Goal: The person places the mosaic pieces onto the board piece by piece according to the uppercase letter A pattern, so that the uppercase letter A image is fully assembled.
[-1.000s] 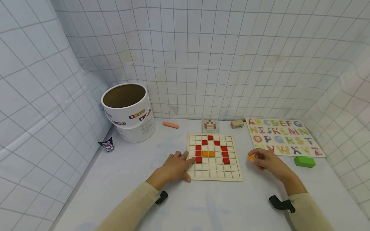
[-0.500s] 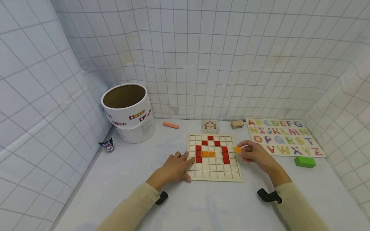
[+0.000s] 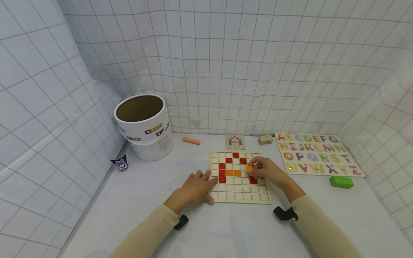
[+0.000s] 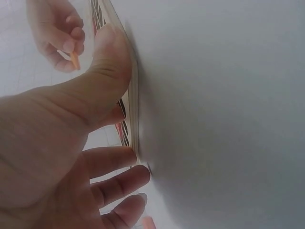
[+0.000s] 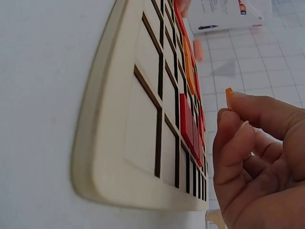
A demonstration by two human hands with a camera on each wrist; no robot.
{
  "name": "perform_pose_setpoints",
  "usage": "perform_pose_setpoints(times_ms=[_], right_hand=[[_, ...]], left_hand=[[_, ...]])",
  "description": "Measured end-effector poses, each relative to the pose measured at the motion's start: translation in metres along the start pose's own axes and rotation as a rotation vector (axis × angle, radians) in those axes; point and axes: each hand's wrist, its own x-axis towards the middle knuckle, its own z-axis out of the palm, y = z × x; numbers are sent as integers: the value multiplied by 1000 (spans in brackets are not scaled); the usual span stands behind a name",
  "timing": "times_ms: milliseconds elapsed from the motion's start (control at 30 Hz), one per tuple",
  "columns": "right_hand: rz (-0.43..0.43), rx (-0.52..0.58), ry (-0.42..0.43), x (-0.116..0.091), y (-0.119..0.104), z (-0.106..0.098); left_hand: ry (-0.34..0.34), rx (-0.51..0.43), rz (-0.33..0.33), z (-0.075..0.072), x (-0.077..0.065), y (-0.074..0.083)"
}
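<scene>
A pale wooden grid board [image 3: 237, 196] lies flat on the table, with red square tiles [image 3: 222, 172] and two orange tiles [image 3: 233, 173] set in its cells. My left hand [image 3: 196, 188] rests at the board's left edge, fingers spread, one fingertip on the board. In the left wrist view its thumb [image 4: 112, 57] lies along the edge. My right hand [image 3: 266, 172] pinches an orange square tile [image 3: 249, 168] between thumb and fingertips above the board's right part, hiding some red tiles. The right wrist view shows that tile [image 5: 229, 98] held on edge, raised over the board.
Behind the board lies a small pattern card [image 3: 235, 142]. Around it are an orange stick [image 3: 191, 140], a wooden arch block [image 3: 265, 139], an alphabet board [image 3: 317, 154] and a green block [image 3: 341, 182]. A white bucket [image 3: 151, 147] and a small purple-black figure [image 3: 120, 163] stand left.
My right hand has carried the orange tile leftward from the table beside the board to over its right part. My left hand has stayed in place.
</scene>
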Motion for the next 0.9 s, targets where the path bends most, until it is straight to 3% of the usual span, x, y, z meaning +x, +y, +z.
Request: perform_pose_setpoints(times_ms=[133,467,900], right_hand=[[-20,-77,7,6,-2,8],[-11,-407,81,14,-5,20],[3,-482,87,10,-14,25]], left_hand=[[-6,-9,-6,0,-1,0],[-7,-27,-3,-3,-2,2],[-19,-46,-11,-1,1,2]])
